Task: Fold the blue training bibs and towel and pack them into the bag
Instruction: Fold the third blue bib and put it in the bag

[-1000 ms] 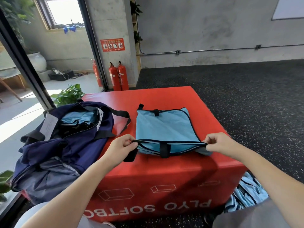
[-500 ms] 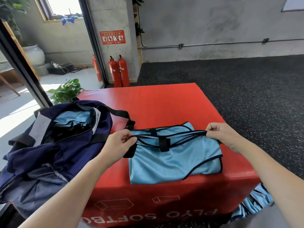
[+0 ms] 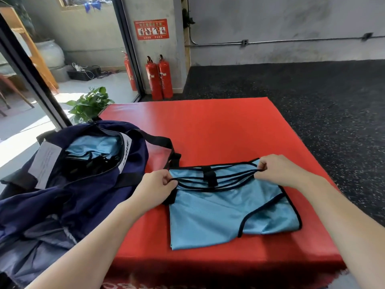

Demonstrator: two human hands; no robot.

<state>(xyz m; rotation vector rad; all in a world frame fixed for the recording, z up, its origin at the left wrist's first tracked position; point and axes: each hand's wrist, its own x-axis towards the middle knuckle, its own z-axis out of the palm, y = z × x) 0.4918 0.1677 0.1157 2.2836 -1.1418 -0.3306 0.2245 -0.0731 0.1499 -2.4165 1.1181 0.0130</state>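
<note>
A light blue training bib with black trim lies folded in half on the red soft box, its black-edged straps bunched along the far edge. My left hand pinches the left end of those straps. My right hand pinches the right end. An open navy bag sits on the box's left side, with another light blue bib visible inside it. No towel shows in this view.
Black bag straps lie on the box between the bag and the bib. A potted plant stands behind the bag. Two red fire extinguishers stand by the concrete pillar. Dark speckled floor surrounds the box.
Both hands carried the bib's near edge up and over to the far edge, folding it in half. The bib now lies nearer the box's front.
</note>
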